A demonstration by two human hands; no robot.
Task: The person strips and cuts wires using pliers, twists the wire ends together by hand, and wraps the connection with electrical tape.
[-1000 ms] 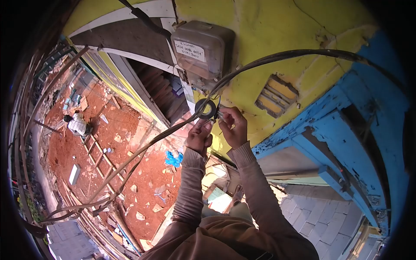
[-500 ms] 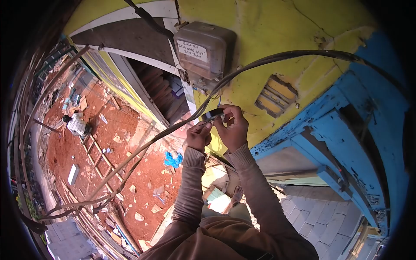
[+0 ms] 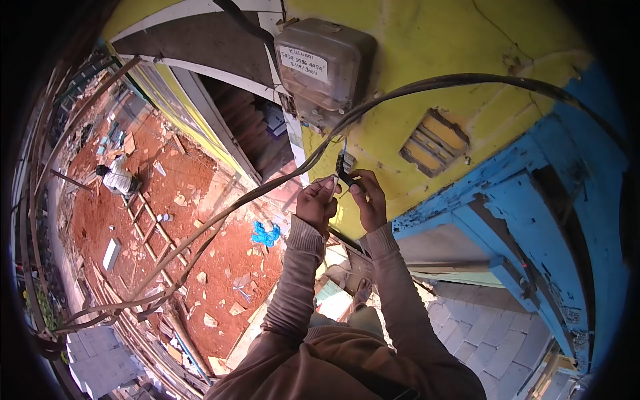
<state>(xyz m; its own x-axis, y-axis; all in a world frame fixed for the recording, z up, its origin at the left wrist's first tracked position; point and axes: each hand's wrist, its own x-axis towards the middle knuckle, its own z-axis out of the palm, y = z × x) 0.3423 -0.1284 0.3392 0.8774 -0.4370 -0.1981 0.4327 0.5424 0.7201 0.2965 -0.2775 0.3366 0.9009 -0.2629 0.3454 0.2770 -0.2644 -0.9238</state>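
My right hand [image 3: 371, 200] is closed on what looks like a roll of black electrical tape [image 3: 345, 175], seen nearly edge-on. Beside it, my left hand [image 3: 316, 203] is pinched at the fingertips around a thin, pale wire end [image 3: 335, 181]; the fingers hide most of it. A thin blue wire [image 3: 345, 144] comes down from above to the black tape at my fingers. Thick black cables [image 3: 303, 170] sweep past just above my left hand. Over both hands, a grey electricity meter [image 3: 333, 63] with a handwritten label hangs on the yellow wall.
A vent block [image 3: 435, 142] is set in the wall, and blue-painted boards [image 3: 507, 200] stand to the right. On the red soil at left are a crouching person [image 3: 119, 180], a bamboo ladder [image 3: 155, 233], a blue cloth-like item [image 3: 266, 233] and scattered rubble.
The black roll has turned from a visible ring to nearly edge-on. My hands have moved slightly down and further apart, and the view has shifted a little.
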